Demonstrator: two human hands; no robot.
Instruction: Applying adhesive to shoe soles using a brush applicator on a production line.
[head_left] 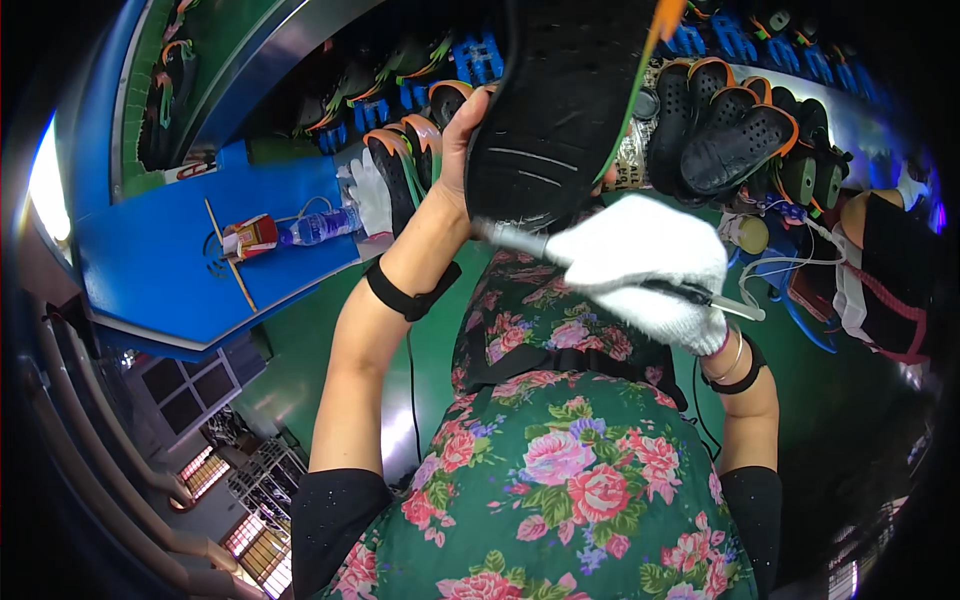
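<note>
Bare, my left hand (464, 135) grips the edge of a black clog (540, 120) with green and orange trim. The clog is held up close, with its dark sole side facing me. Pale streaks run across that sole, and its top end is cut off by the frame edge. A white knitted glove covers my right hand (645, 270), which is closed around a slim pen-shaped tool (735, 303). The blurred grey front end of the tool is at the lower edge of the clog; whether it touches cannot be made out.
On the blue table (150, 250) at left are a plastic bottle (322, 226), a red carton (250, 237), a thin stick and a white glove (371, 195). Black clogs (735, 140) with orange rims stand at right. Blue racks (478, 60) with more footwear line the back.
</note>
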